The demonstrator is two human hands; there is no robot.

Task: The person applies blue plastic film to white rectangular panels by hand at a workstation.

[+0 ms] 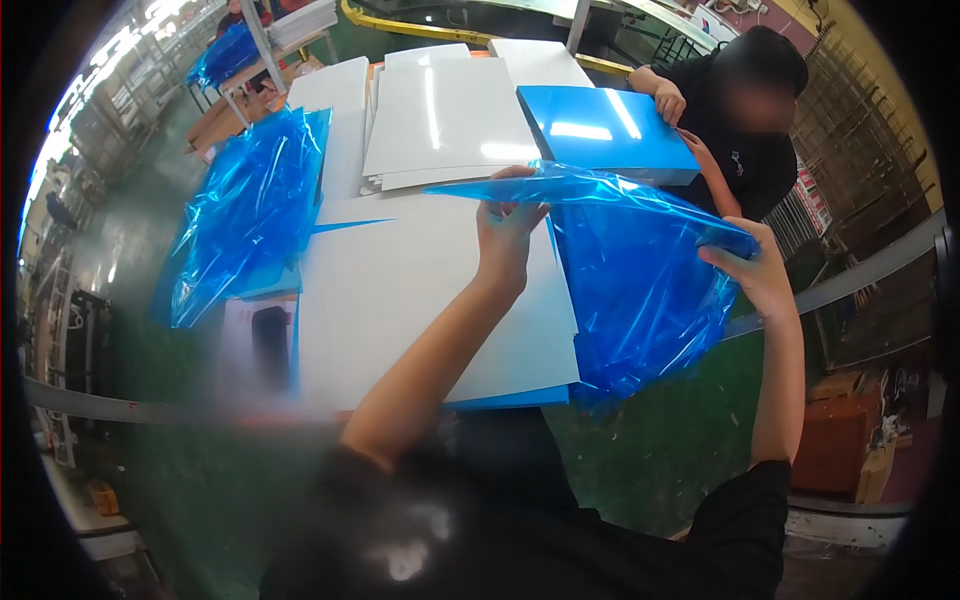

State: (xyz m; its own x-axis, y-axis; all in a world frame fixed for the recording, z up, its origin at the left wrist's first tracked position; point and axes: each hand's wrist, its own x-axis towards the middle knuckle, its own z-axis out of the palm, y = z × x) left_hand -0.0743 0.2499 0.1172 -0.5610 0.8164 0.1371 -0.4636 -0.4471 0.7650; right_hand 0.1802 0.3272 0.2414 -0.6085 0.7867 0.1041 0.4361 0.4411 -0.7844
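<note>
Above the near white panel [400, 300], held a blue plastic film [640, 270] stretched: pinched its far edge with the left hand [505, 235], clutched its right end in the closed right hand [755, 270]. Far right, noted a co-worker's hand [668, 100] on a blue-covered panel [600, 130].

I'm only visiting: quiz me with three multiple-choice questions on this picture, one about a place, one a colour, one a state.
1. Where does the crumpled film heap lie?
A) on the floor
B) left of the white panel
C) under the table

2. What colour is the film being held up?
A) blue
B) red
C) green

3. What is the left hand doing?
A) resting flat
B) hanging free
C) gripping the film

Answers:
1 B, it sits at the panel's left edge.
2 A, it shines blue.
3 C, its fingers pinch the film's edge, as the right hand does.
</note>
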